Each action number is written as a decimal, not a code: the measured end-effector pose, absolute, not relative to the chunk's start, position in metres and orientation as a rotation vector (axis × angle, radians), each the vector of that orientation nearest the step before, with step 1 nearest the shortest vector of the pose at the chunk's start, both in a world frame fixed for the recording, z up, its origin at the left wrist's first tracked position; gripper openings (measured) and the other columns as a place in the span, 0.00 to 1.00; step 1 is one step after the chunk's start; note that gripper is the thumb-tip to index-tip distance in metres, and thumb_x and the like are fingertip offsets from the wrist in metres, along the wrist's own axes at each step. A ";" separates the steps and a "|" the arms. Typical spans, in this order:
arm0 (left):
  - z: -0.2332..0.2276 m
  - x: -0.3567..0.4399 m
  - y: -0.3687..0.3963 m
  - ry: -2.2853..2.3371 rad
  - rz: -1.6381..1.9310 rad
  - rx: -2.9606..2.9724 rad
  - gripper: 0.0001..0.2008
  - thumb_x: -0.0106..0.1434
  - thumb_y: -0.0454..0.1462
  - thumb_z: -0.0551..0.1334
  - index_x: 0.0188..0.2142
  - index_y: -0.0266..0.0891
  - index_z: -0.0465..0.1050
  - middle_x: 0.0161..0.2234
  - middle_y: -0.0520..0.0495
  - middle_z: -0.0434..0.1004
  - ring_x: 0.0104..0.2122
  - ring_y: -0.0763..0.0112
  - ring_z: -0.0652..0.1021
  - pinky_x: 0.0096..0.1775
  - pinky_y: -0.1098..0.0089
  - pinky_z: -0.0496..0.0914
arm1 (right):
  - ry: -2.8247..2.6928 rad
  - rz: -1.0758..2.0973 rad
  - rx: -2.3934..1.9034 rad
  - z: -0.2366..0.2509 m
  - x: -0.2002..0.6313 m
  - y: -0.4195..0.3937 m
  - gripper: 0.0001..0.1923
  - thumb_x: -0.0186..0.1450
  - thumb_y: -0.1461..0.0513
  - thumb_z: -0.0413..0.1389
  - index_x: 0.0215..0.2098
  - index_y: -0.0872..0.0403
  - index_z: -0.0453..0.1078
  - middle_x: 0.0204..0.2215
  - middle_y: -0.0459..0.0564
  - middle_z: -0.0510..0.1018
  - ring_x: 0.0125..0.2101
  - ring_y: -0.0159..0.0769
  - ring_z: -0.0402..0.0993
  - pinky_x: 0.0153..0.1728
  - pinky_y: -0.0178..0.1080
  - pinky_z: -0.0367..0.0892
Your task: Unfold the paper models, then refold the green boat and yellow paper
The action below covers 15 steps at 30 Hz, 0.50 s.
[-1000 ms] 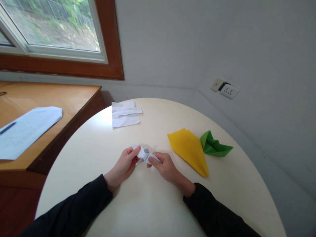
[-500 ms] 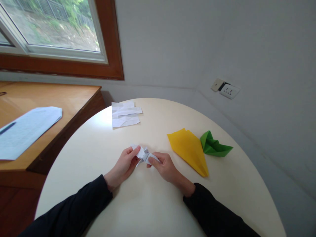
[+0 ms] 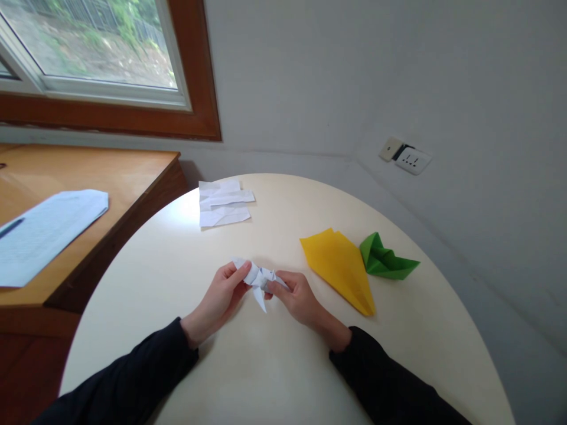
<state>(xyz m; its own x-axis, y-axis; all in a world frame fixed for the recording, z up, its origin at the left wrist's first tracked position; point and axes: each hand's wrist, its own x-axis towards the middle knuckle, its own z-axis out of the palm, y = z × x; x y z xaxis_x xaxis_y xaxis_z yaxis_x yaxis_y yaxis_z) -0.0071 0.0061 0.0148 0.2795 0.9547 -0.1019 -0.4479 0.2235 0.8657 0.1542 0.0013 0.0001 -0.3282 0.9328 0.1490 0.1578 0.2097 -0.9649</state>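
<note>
Between my two hands is a small piece of folded white paper [image 3: 257, 277], with a narrow pointed flap hanging down toward me. My left hand [image 3: 225, 295] pinches its left end, thumb on top and fingers beneath. The right end is gripped by my right hand [image 3: 296, 295], its thumb pressed on the folds. Part of the paper is covered by my fingers. To the right of my right hand lies a yellow folded paper [image 3: 339, 265], and beside it a green paper boat [image 3: 385, 260].
White paper strips [image 3: 225, 203] lie near the far edge of the round table [image 3: 274, 378]. On a wooden desk [image 3: 110, 165] at the left are paper sheets [image 3: 57, 230] and a pen [image 3: 11, 227]. A socket [image 3: 413, 160] is on the wall.
The white paper's flap now points down longer and more clearly between my hands, and the folds near my right thumb have shifted. Both hands keep their hold. The view has moved slightly.
</note>
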 end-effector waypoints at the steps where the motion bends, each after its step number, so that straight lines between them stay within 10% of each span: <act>1: 0.015 -0.007 0.006 0.750 1.107 0.835 0.15 0.53 0.45 0.67 0.22 0.34 0.72 0.23 0.49 0.71 0.26 0.71 0.71 0.33 0.70 0.65 | -1.667 1.197 -1.038 0.000 0.154 0.001 0.25 0.59 0.44 0.52 0.20 0.56 0.68 0.18 0.46 0.72 0.22 0.30 0.64 0.26 0.33 0.60; 15: 0.017 -0.007 0.003 0.781 1.080 0.959 0.13 0.51 0.43 0.68 0.29 0.36 0.70 0.26 0.48 0.75 0.27 0.68 0.74 0.33 0.69 0.67 | -1.668 1.184 -1.047 0.002 0.154 0.002 0.25 0.60 0.44 0.51 0.20 0.55 0.68 0.18 0.45 0.71 0.21 0.29 0.63 0.25 0.33 0.59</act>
<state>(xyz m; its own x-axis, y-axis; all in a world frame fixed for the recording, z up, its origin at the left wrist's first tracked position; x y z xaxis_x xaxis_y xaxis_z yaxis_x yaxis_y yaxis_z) -0.0070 0.0034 0.0173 0.2942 0.9537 -0.0631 -0.3589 0.1714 0.9175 0.1544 0.0016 0.0017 -0.3190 0.9355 0.1519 0.1657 0.2128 -0.9629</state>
